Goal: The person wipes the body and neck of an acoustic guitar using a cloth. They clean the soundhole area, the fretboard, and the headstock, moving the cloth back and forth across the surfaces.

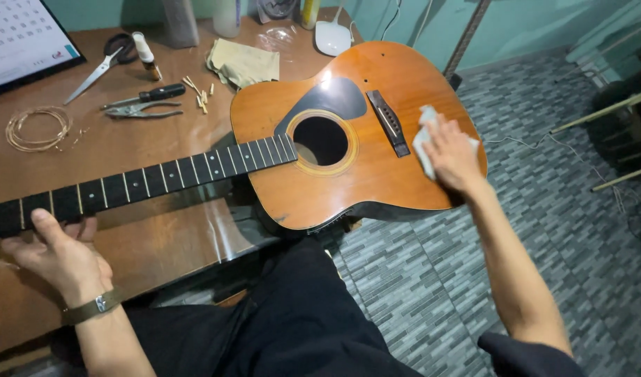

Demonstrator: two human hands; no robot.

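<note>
Two hands are working an orange acoustic guitar (362, 167) lying half on the wooden table (125, 160): right hand (451, 155) pressing flat on a white cloth (423, 136), left hand (55, 255) gripping the neck. White calendar sheet (20, 35) sitting at the table's far-left corner, scissors (100, 66) beside it.

A single head-worn camera looks steeply down from above the seated person's lap, close enough that the stringless orange-brown acoustic guitar (355, 139) fills the middle of the frame. It faces forward over the guitar toward a worn brown wooden table (125, 160), which lies left of the guitar, while grey patterned floor tiles (543, 209) lie right of it. No second view shares the scene.
</note>
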